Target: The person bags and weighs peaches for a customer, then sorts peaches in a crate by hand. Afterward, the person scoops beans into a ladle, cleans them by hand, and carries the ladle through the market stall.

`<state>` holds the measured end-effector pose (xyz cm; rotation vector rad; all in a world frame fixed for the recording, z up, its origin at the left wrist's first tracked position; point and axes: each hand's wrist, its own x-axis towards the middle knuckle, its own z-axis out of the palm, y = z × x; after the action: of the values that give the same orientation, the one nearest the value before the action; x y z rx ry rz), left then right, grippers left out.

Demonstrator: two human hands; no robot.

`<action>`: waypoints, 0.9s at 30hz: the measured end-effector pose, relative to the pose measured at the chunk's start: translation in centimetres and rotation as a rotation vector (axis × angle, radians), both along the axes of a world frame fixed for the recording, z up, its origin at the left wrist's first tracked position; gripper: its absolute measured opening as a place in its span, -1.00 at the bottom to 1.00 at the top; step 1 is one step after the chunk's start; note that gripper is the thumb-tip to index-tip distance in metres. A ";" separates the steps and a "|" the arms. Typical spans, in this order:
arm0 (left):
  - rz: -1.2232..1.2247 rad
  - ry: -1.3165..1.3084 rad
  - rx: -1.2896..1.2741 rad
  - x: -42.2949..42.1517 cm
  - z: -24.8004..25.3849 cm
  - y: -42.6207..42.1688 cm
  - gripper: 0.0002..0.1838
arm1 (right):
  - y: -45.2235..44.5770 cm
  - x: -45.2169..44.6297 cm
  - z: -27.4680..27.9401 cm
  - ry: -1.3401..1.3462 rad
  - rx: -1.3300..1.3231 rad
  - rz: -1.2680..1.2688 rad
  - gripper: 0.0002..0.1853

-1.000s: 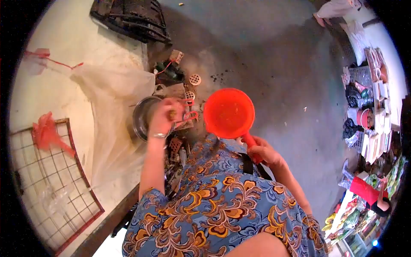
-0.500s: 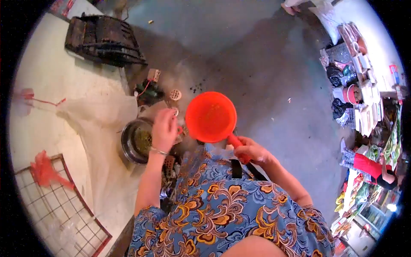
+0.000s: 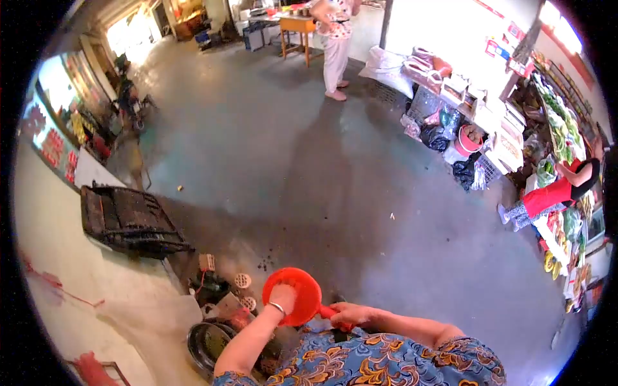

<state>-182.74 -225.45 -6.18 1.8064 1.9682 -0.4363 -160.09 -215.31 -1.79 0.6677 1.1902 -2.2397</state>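
A red plastic water dipper (image 3: 308,302) is tipped toward me, low in the head view. My right hand (image 3: 351,315) is closed around its handle on the right. My left hand (image 3: 283,297) reaches inside the bowl, a bracelet on its wrist. Its fingers are down in the dipper and too unclear to show what they touch. Below and left of that hand, partly behind my forearm, sits a dark round pan (image 3: 199,341) on the floor side.
Pale perforated round briquettes (image 3: 243,280) lie left of the dipper. A dark rack (image 3: 132,219) leans at the left wall. Another person (image 3: 338,48) stands at the back; a person in a red apron (image 3: 547,196) is by the produce at right. Boxes (image 3: 505,148) line the right side.
My left hand has moved from beside the dipper into its bowl. The view has tilted up, so the dipper and both hands sit lower and more of the room shows.
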 end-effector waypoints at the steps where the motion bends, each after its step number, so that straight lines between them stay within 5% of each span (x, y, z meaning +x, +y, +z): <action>1: -0.013 0.013 0.004 0.5 -0.8 -0.2 -0.69 | -0.2 0.7 -1.2 0.013 0.004 -0.013 -0.62; 6: 0.167 -0.114 -0.012 2.3 -0.8 0.7 -0.79 | 1.1 1.8 -2.4 0.055 0.037 -0.029 -0.76; 12: 0.157 -0.160 0.093 3.5 -8.0 -0.3 -0.79 | 2.4 2.8 -0.9 0.031 0.024 -0.049 -0.79; 27: 0.131 -0.513 -0.143 4.8 -3.7 -0.1 -0.70 | 3.1 4.1 -3.1 -0.003 -0.001 0.008 -0.65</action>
<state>-177.96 -225.55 -9.92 1.5025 1.6356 -0.0561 -156.00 -212.22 -4.89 0.6644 1.1885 -2.2315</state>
